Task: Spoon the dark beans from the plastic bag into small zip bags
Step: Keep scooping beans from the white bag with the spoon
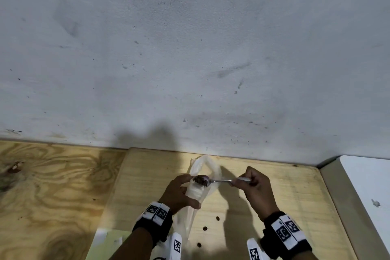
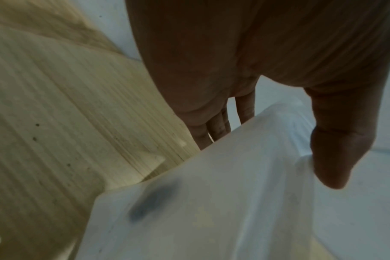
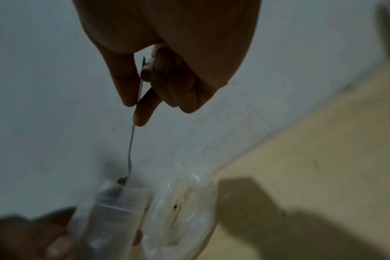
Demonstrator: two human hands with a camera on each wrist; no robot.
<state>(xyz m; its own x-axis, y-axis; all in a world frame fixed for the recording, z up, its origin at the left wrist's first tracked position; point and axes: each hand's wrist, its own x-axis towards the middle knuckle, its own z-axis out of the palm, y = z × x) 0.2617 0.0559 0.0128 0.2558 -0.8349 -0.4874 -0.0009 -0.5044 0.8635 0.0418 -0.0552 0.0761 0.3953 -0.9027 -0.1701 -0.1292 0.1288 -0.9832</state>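
Holding a small zip bag [image 1: 195, 191] upright in the left hand [image 1: 179, 193], thumb on the near side, fingers wrapping the far side, mouth pointing up and kept open. Showing, in the left wrist view, the thumb [image 2: 336, 149] pressing into pale film [image 2: 211, 202] with a dark smudge behind it, probably beans already inside, though blurred.

Pinching the spoon [image 1: 219, 181] by its handle end in the right hand [image 1: 256, 188], thumb and forefinger clamped on the metal, remaining fingers curled. Lying level, long axis running straight from right hand to left, bowl heaped with dark beans [image 1: 200, 179] and sitting at the zip bag's mouth, touching or just over the rim. Appearing, in the right wrist view, with the tip already dipping past the lip [image 3: 122, 183].

Calling next, most likely, for a roll of the right wrist, tipping the load down into the opening.

Standing just behind both hands, the large plastic bag [image 1: 207, 164], mouth gaping, on the wooden worktop [image 1: 274, 196] near the wall.
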